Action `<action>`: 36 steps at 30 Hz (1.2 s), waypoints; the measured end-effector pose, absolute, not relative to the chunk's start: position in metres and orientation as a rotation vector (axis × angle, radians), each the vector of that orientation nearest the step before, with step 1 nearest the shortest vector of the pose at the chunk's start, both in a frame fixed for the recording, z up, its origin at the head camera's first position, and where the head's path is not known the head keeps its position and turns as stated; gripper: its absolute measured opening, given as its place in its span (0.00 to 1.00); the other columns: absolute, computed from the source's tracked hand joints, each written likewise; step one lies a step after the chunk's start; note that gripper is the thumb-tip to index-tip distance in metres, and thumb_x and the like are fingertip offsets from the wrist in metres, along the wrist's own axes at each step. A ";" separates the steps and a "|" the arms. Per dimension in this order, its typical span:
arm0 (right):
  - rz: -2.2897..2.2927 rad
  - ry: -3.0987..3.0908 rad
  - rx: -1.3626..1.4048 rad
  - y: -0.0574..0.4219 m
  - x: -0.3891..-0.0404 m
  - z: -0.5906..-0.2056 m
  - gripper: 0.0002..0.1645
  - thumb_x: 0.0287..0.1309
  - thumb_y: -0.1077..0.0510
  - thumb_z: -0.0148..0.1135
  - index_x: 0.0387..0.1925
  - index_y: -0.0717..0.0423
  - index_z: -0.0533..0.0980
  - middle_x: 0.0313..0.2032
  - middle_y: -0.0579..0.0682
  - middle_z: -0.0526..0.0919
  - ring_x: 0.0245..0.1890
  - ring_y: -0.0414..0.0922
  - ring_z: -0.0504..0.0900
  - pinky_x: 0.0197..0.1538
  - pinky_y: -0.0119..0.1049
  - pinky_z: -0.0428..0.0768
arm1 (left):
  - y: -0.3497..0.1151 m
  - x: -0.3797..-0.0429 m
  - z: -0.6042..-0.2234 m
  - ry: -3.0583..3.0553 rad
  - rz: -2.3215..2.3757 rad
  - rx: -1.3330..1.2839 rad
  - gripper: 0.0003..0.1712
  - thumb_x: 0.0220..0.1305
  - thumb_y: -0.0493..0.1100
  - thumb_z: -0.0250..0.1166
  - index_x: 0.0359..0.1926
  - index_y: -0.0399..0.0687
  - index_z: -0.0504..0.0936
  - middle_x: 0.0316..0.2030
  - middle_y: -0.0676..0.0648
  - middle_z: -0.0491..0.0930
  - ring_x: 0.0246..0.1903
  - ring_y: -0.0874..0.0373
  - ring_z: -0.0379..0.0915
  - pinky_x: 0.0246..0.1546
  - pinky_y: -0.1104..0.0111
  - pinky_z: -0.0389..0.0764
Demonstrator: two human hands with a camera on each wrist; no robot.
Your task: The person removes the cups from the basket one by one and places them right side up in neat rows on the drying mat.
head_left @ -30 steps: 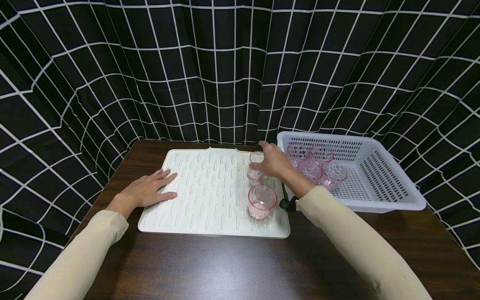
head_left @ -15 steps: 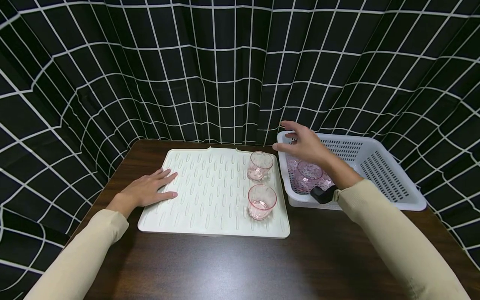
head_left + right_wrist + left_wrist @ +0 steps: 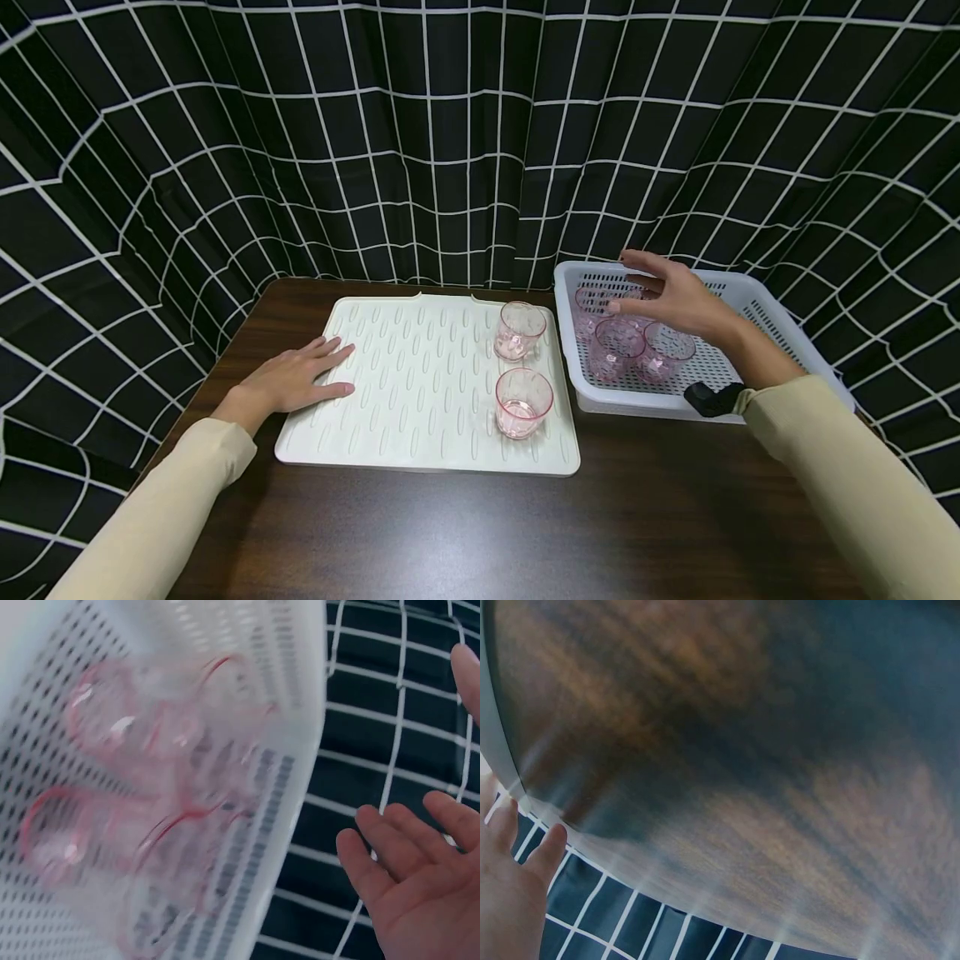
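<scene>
My left hand point(image 3: 296, 379) rests with spread fingers on the left edge of a white ridged drying mat point(image 3: 420, 383). Over the basket point(image 3: 727, 404) at the right hovers my right hand point(image 3: 678, 300), fingers relaxed and holding nothing. Beneath and beside it, several pink-tinted clear glasses point(image 3: 618, 346) stand in the basket's left half; the hand partly hides those at the back. Two more glasses stand upright along the mat's right side, a rear glass point(image 3: 519, 332) and a front glass point(image 3: 522, 407). The right wrist view shows the basket glasses point(image 3: 112, 720) blurred, apart from the open fingers.
A dark wooden table point(image 3: 420, 533) carries the mat and the basket. Behind and on both sides hangs a black curtain point(image 3: 450, 150) with a white grid. The basket has perforated walls and a raised rim. A black wrist strap point(image 3: 712, 400) sits at the right cuff.
My right hand let go of the rear glass on the mat and moved right until it was over the basket. The left hand stayed where it was.
</scene>
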State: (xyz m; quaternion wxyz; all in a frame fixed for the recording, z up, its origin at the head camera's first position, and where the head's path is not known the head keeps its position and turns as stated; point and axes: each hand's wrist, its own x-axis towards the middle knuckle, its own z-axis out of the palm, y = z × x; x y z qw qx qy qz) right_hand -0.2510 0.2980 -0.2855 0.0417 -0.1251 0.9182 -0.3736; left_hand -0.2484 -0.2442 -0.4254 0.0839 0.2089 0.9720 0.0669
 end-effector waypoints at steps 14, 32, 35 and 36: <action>-0.883 2.777 -0.366 0.348 -0.243 -0.313 0.61 0.54 0.48 0.75 0.75 0.67 0.49 0.73 0.71 0.53 0.72 0.70 0.53 0.69 0.65 0.57 | -0.246 -0.250 -0.428 2.904 0.187 0.621 0.50 0.66 0.76 0.48 0.78 0.52 0.56 0.76 0.38 0.53 0.75 0.37 0.44 0.67 0.35 0.53; -0.740 2.679 -0.350 0.378 -0.244 -0.317 0.59 0.53 0.51 0.75 0.74 0.72 0.50 0.71 0.76 0.52 0.69 0.75 0.52 0.66 0.70 0.55 | -0.245 -0.250 -0.425 2.898 0.192 0.613 0.50 0.66 0.76 0.47 0.78 0.52 0.55 0.76 0.38 0.52 0.75 0.36 0.43 0.67 0.35 0.53; -0.757 2.652 -0.350 0.381 -0.245 -0.318 0.59 0.54 0.52 0.75 0.73 0.72 0.51 0.71 0.76 0.52 0.70 0.75 0.52 0.67 0.70 0.55 | -0.244 -0.249 -0.425 2.895 0.194 0.609 0.50 0.66 0.76 0.47 0.78 0.52 0.55 0.76 0.38 0.52 0.75 0.36 0.43 0.67 0.35 0.53; -0.759 2.646 -0.350 0.383 -0.246 -0.318 0.58 0.54 0.52 0.75 0.73 0.72 0.51 0.71 0.75 0.53 0.70 0.74 0.52 0.67 0.69 0.55 | -0.244 -0.249 -0.424 2.894 0.197 0.607 0.50 0.66 0.76 0.48 0.78 0.52 0.55 0.76 0.38 0.52 0.75 0.36 0.43 0.67 0.35 0.53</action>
